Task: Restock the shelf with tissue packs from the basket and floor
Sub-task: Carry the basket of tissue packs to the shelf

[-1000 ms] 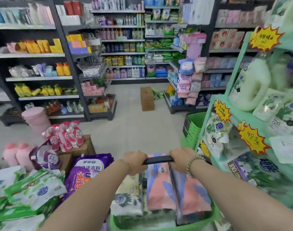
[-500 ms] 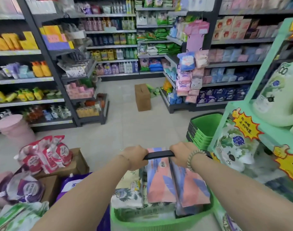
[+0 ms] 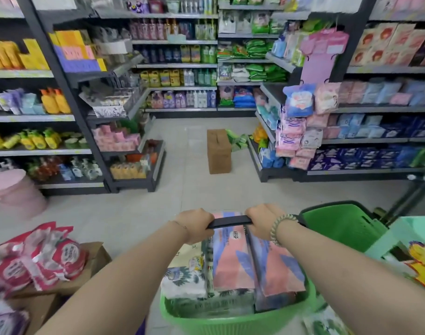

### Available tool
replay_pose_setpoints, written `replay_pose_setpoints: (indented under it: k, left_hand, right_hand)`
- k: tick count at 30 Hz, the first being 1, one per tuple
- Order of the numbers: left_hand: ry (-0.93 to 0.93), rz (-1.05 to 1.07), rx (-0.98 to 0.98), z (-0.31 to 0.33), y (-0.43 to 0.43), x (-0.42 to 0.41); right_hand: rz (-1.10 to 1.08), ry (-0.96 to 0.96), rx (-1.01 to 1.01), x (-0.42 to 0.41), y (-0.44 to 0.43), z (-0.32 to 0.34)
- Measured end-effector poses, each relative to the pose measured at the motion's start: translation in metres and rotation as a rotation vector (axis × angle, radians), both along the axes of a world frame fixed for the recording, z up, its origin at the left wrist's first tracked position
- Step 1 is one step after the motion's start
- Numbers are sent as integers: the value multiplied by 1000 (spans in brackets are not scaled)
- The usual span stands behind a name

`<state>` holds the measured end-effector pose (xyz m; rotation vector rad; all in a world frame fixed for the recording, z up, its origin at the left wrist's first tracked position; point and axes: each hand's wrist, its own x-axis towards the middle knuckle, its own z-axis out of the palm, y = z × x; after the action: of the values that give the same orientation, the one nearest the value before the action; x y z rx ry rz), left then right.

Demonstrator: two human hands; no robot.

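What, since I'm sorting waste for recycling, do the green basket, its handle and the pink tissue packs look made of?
Green basket: moulded plastic, by its smooth, slightly shiny rim. Handle: black and matt, probably plastic, though partly covered. Pink tissue packs: thin printed plastic film, judging by the sheen and creases.

Smooth green plastic basket w/ slight sheen; handle black, matt; tissue packs in glossy plastic film; box brown cardboard, matt; floor pale tile, smooth, faint shine.
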<state>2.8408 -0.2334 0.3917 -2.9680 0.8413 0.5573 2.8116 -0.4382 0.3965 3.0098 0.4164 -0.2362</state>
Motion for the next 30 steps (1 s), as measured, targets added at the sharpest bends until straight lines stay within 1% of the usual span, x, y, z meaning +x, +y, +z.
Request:
replay_pose_setpoints:
  k: [4, 10, 16, 22, 30]
  left_hand:
    - [5, 27, -12, 1, -7, 73]
    - [-27, 9, -22, 0, -11, 189]
    - [-11, -65, 7, 0, -11, 324]
    - [-45, -143, 44, 7, -9, 448]
    - [-46, -188, 71, 3, -19, 579]
  right_hand:
    - [22, -36, -25, 78, -8, 5]
    - [41, -77, -69, 193, -13, 5]
    - [-14, -45, -86, 309, -8, 4]
    - [-84, -71, -62, 417, -3, 6]
    - [-122, -74, -3, 537, -12, -4]
